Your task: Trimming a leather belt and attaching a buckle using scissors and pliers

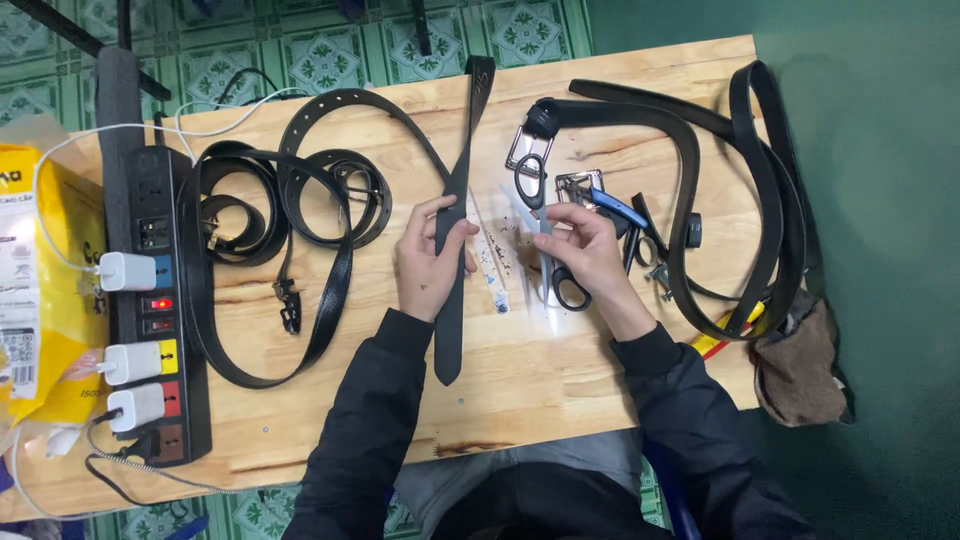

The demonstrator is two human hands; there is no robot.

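My left hand (428, 262) grips a black leather belt strap (458, 200) that runs from the table's far edge down past my wrist. My right hand (588, 250) rests on a pair of black-handled scissors (568, 288) lying on the wooden table (540, 370), fingers closed around the blades near a clear ruler (492, 258). A second pair of scissors (532, 180) lies just beyond my right hand, next to a metal buckle (522, 150).
Coiled black belts (290, 200) lie at the left. More black belts (740, 190) loop at the right, with blue-handled pliers (612, 205) and a brown cloth (800, 370). A black power strip (150, 300) with white chargers lines the left edge beside a yellow bag (30, 280).
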